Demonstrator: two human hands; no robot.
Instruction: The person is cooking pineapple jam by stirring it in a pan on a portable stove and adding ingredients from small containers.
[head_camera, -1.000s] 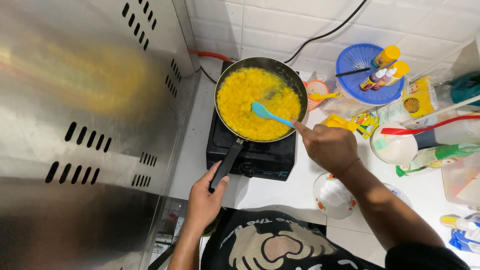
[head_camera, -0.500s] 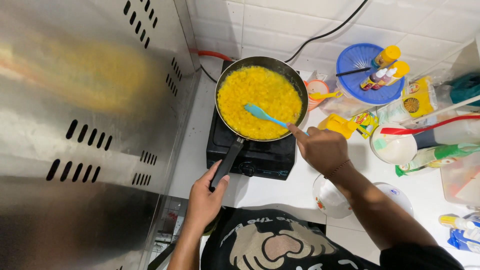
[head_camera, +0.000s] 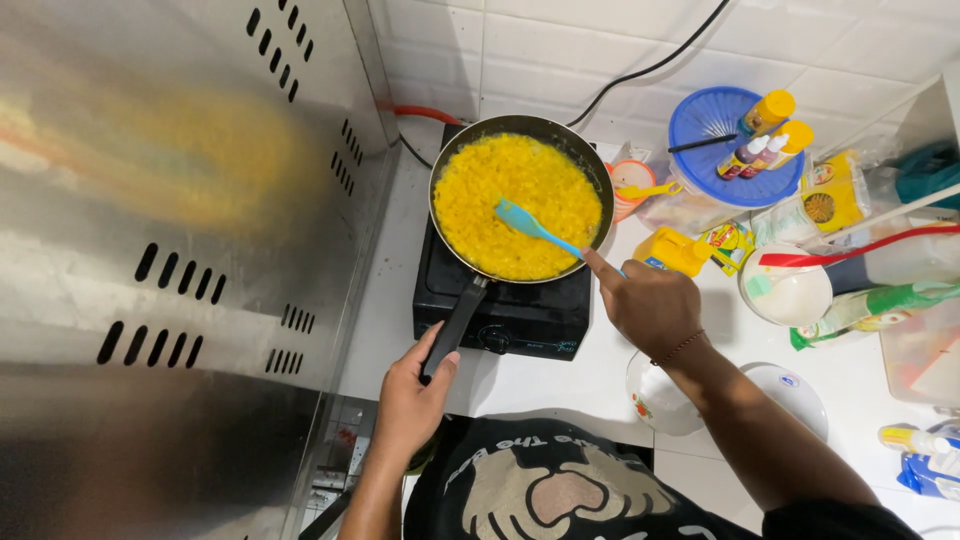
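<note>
Gripping the end of the black pan handle (head_camera: 455, 325), our left hand (head_camera: 415, 395) is wrapped around it, and we'd guess that's just to keep the frying pan (head_camera: 592, 180) from sliding on the little black portable stove (head_camera: 520, 315) while the food gets pushed around. Our right hand (head_camera: 650, 305) is clenched on the handle of the blue spatula (head_camera: 522, 220), index finger stretched along it, which looks like a way to aim the blade; the blade sits flat in the yellow scrambled-egg-looking mix (head_camera: 500, 185), right of the pan's middle. The stove is pushed up near the tiled wall with the shiny metal panel (head_camera: 170, 250) just to its left, so everything else got crowded onto the white table (head_camera: 560, 385) on the right: a blue plastic lid (head_camera: 705, 120) with small bottles (head_camera: 765, 140) lying on it, a yellow packet (head_camera: 675, 250), a white bowl (head_camera: 790, 295) with a red utensil (head_camera: 850, 250) across it. Hard to say what the yellow food really is, could be egg or rice. Most of the spatula handle is buried in our fist, the stove knob is half under the pan handle, and the stuff at the far right edge is cut off.
</note>
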